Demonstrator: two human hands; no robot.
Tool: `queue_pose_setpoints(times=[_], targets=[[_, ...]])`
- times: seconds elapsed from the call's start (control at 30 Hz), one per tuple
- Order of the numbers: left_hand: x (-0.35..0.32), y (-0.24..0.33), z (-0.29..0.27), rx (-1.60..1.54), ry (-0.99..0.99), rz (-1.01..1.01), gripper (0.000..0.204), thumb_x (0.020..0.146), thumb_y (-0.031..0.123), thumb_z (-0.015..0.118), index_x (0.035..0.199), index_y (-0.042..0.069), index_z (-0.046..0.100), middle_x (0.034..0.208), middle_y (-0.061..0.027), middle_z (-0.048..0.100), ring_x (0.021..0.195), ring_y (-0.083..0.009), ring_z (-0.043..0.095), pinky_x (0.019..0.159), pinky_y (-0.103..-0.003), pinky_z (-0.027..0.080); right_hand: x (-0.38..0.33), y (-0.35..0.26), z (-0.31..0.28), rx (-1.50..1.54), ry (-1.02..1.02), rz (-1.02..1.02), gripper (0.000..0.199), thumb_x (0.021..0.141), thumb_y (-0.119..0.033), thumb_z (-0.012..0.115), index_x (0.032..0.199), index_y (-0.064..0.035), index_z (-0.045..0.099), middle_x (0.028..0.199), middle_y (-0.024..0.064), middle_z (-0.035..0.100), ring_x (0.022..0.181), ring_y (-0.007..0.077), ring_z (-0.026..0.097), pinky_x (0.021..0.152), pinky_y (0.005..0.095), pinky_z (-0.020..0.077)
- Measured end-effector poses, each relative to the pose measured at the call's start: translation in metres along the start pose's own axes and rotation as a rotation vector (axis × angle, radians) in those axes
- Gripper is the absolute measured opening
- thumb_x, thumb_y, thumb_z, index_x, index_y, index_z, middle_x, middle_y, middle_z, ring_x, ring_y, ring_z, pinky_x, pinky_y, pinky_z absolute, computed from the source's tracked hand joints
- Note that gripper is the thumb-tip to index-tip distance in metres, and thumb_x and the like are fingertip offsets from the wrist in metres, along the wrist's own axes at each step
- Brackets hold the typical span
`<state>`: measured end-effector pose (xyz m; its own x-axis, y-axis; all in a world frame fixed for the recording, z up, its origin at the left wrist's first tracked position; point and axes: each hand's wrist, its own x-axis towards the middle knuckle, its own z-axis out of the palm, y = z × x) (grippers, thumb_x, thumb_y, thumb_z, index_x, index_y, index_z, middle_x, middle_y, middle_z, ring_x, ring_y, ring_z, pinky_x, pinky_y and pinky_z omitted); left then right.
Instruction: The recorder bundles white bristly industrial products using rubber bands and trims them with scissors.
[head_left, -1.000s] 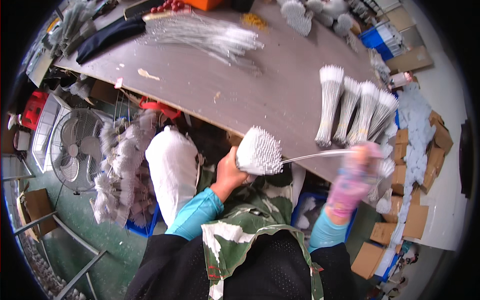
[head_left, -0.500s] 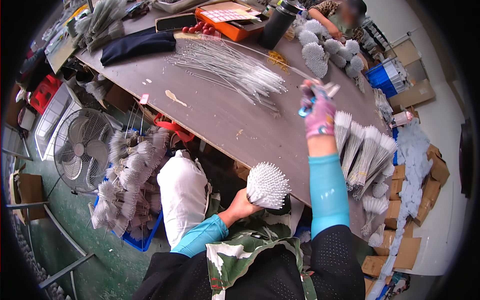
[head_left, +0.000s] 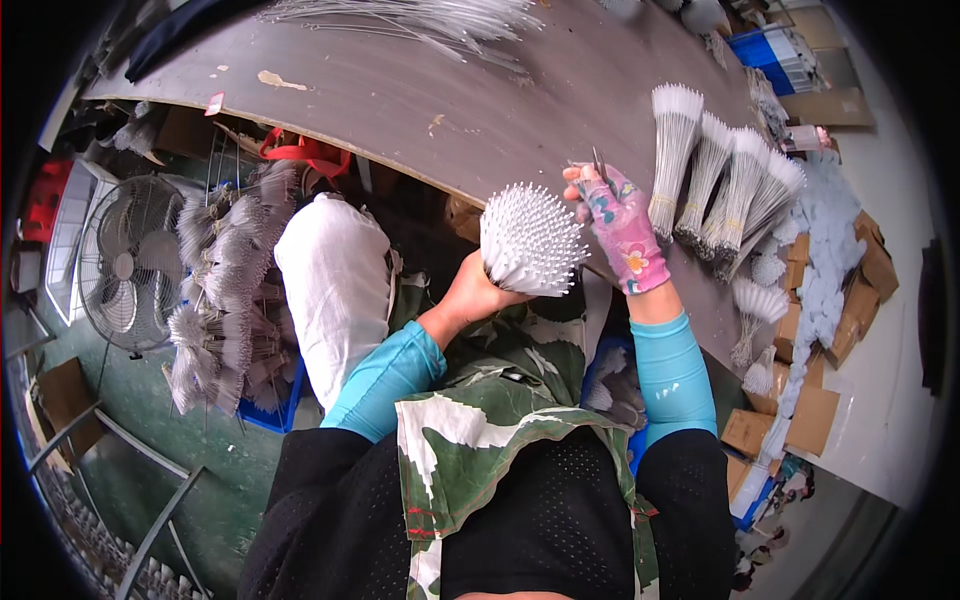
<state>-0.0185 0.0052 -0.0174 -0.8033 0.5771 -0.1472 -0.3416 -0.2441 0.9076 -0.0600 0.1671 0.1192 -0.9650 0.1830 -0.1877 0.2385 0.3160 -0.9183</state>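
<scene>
— Back from the far desk (head_left: 400, 100), the right hand (head_left: 622, 228) now sits beside the bundle (head_left: 530, 240), pinching a thin pin.
— And the left hand (head_left: 475, 292)?
— Its grip is closed round the bundle's stems. Light, stiff, easily splayed; hold it low, I'd say.

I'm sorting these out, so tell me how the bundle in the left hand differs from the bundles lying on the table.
The held bundle stands on end in the left hand, tips fanned into a dome. The table bundles lie flat, long and narrow, untouched by either hand. All are pale, white-tipped stems.
</scene>
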Motion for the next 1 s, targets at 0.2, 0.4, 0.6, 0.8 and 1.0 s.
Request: queue_pose_setpoints(times=[0.2, 0.4, 0.6, 0.8, 1.0], targets=[[-0.002, -0.009, -0.001, 0.073, 0.009, 0.023, 0.052, 0.061, 0.006, 0.081, 0.107, 0.001, 0.057, 0.099, -0.0042, 0.064, 0.089, -0.0117, 0.06, 0.08, -0.029, 0.048, 0.013, 0.002, 0.004, 0.077, -0.057, 0.056, 0.031, 0.093, -0.032, 0.052, 0.094, -0.0014, 0.061, 0.074, 0.0014, 0.059, 0.059, 0.0055, 0.048, 0.055, 0.0197, 0.0398], [0.004, -0.008, -0.002, 0.051, -0.015, 0.088, 0.054, 0.061, 0.008, 0.081, 0.109, 0.001, 0.058, 0.103, -0.0041, 0.064, 0.093, -0.0116, 0.058, 0.084, -0.029, 0.047, 0.018, 0.011, 0.011, -0.174, -0.051, -0.007, 0.037, 0.093, -0.037, 0.051, 0.09, -0.001, 0.06, 0.073, 0.0064, 0.062, 0.065, 0.0157, 0.056, 0.062, 0.0287, 0.0444], [-0.004, -0.005, -0.001, 0.036, -0.029, 0.03, 0.055, 0.061, 0.01, 0.082, 0.111, 0.004, 0.058, 0.099, -0.0031, 0.064, 0.086, -0.0106, 0.059, 0.074, -0.028, 0.05, 0.009, 0.028, 0.015, -0.291, -0.098, -0.229, 0.034, 0.095, -0.033, 0.046, 0.093, -0.0013, 0.058, 0.083, 0.0175, 0.064, 0.081, 0.0341, 0.061, 0.072, 0.0372, 0.0465], [-0.005, -0.012, 0.002, -0.034, -0.061, 0.07, 0.048, 0.062, 0.007, 0.081, 0.103, 0.002, 0.059, 0.091, -0.0013, 0.063, 0.08, -0.0096, 0.057, 0.074, -0.027, 0.047, 0.009, 0.054, 0.019, -0.202, -0.015, -0.063, 0.037, 0.096, -0.032, 0.045, 0.098, 0.002, 0.059, 0.091, 0.0151, 0.066, 0.09, 0.0263, 0.063, 0.077, 0.0346, 0.046], [0.001, 0.003, -0.002, -0.058, -0.226, -0.046, 0.044, 0.065, 0.006, 0.079, 0.103, 0.001, 0.056, 0.085, -0.0005, 0.06, 0.065, -0.0087, 0.054, 0.057, -0.025, 0.046, 0.008, 0.059, -0.018, 0.009, -0.22, -0.005, 0.039, 0.095, -0.034, 0.047, 0.104, 0.0013, 0.061, 0.101, 0.0111, 0.065, 0.087, 0.0184, 0.061, 0.08, 0.0307, 0.0457]])
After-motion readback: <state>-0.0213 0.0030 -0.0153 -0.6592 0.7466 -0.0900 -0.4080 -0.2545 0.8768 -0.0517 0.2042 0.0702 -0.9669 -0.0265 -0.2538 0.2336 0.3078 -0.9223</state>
